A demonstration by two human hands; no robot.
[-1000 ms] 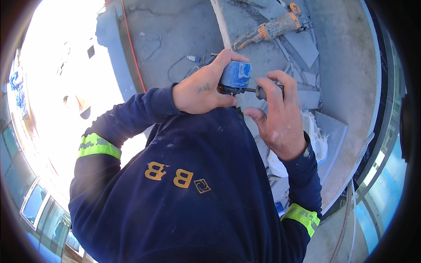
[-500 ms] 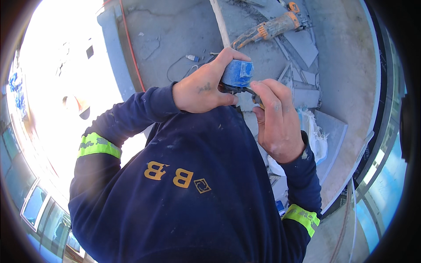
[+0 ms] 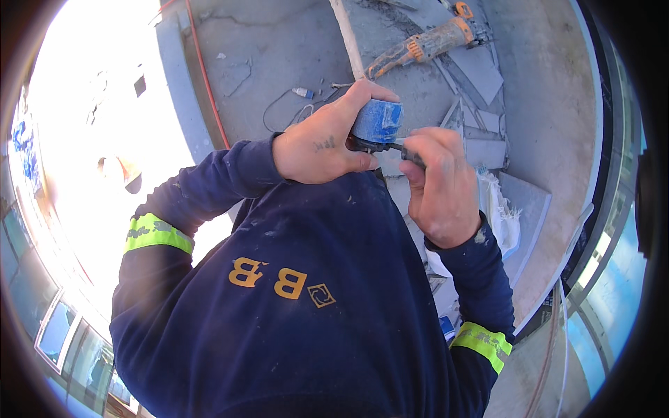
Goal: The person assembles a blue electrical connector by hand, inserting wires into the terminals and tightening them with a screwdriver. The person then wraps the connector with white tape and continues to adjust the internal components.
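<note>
My left hand [image 3: 324, 143] is wrapped round a scuffed blue block-shaped part [image 3: 378, 120], thumb below and fingers over its top. A black fitting [image 3: 369, 145] sits against its near side. My right hand [image 3: 444, 184] pinches a short dark grip [image 3: 414, 157] between thumb and fingers. From that grip a thin dark shaft reaches the black fitting. Whether the shaft belongs to a separate tool or is joined to the fitting, I cannot tell. Both hands are just in front of my chest.
Beyond my hands, a dusty orange-and-grey power tool [image 3: 435, 43] lies on the floor by broken grey slabs [image 3: 481, 73]. A pale strip [image 3: 348, 38], a red hose [image 3: 202, 70] and a blue plug with a cable [image 3: 304, 92] are also there. A white sack [image 3: 505, 219] is beside my right arm.
My right hand has turned and drawn slightly outward, so the dark grip and its shaft show more. The blue part has tilted slightly in my left hand, which stays nearly in place.
</note>
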